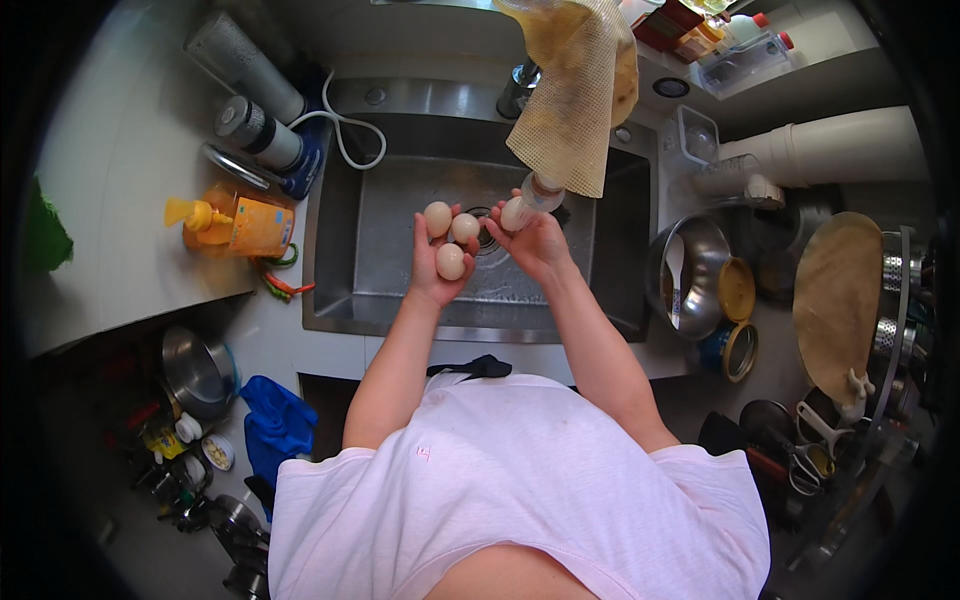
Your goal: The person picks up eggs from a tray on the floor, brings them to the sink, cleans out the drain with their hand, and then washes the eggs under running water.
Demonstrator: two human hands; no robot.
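Note:
Over the stainless steel sink (pixel 390 225), my left hand (pixel 441 262) is palm up and holds three pale eggs (pixel 451 262), its fingers curled around them. To its right, my right hand (pixel 534 240) holds another pale egg (pixel 514 214) beneath the faucet's clear spout end (pixel 543 191). Water seems to run over that egg. A beige mesh cloth (pixel 570 97) hangs over the faucet and hides most of it. The drain (pixel 487 238) shows between my hands, low in the basin.
Left of the sink stand an orange pump bottle (pixel 259 227), red and green chillies (pixel 279 286) and a white cable (pixel 341 120). On the right are a steel bowl (pixel 694 277) with a white spoon, an open jar (pixel 740 352) and a clear plastic container (pixel 696 135).

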